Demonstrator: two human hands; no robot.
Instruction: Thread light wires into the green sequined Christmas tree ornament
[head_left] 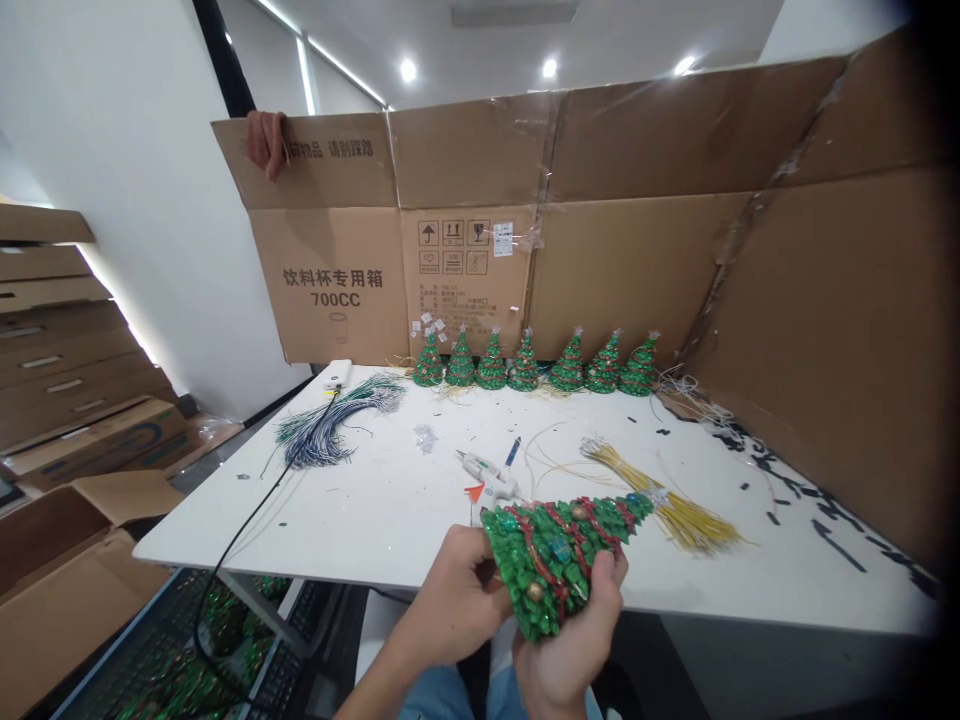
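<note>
Head view: the green tree ornament (517,570) is tilted at the near edge of the smooth white surface (360,530), broad base beside the left hand (457,600), long axis running rightward and away. The right hand (574,645) grips its side; the left hand's fingers curl at the base, exact hold hidden. Conical, glossy, ridged foliage carries red garland (536,555).

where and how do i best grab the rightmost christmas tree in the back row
Probably a low grip on the rightmost christmas tree, coming from the near side: it stands upright with the cardboard wall behind, and its broad lower body tapers to a small star.
</note>
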